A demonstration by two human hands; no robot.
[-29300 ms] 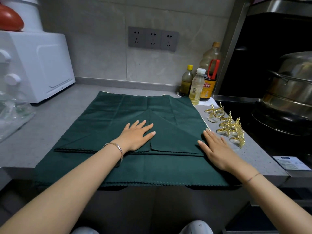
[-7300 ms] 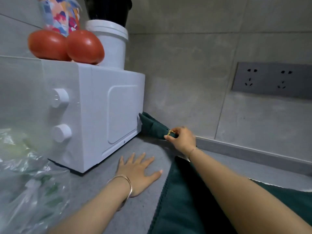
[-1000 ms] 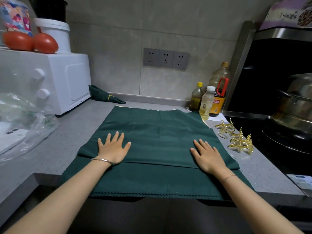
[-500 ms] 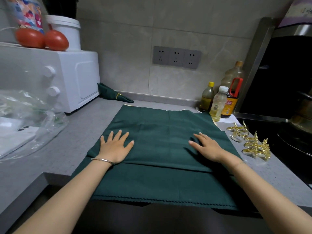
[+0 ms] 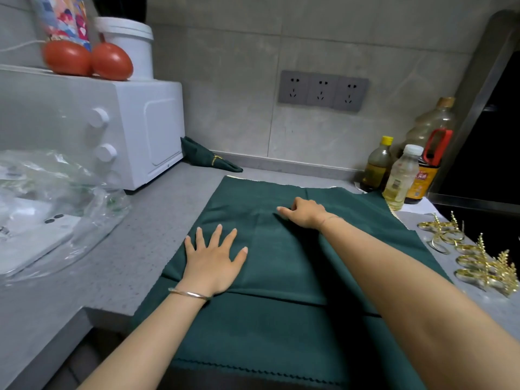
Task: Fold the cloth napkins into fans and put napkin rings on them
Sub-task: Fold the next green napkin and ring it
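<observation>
The green napkin (image 5: pixel 281 263) lay spread on the worktop (image 5: pixel 135 249). The left hand (image 5: pixel 212 263) pressed flat, fingers spread, on its near-left part; the right hand (image 5: pixel 304 212) rested curled at its middle, grip unclear.

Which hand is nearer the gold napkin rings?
Right. The right hand is on the middle of the green napkin, left of the gold napkin rings; the left hand lies flat farther left, near its left edge.

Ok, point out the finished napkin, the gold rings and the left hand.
finished napkin (image 5: pixel 198 153), head view, its green folds.
gold rings (image 5: pixel 468 260), head view, a ring's band.
left hand (image 5: pixel 213 266), head view, back of hand.
</observation>
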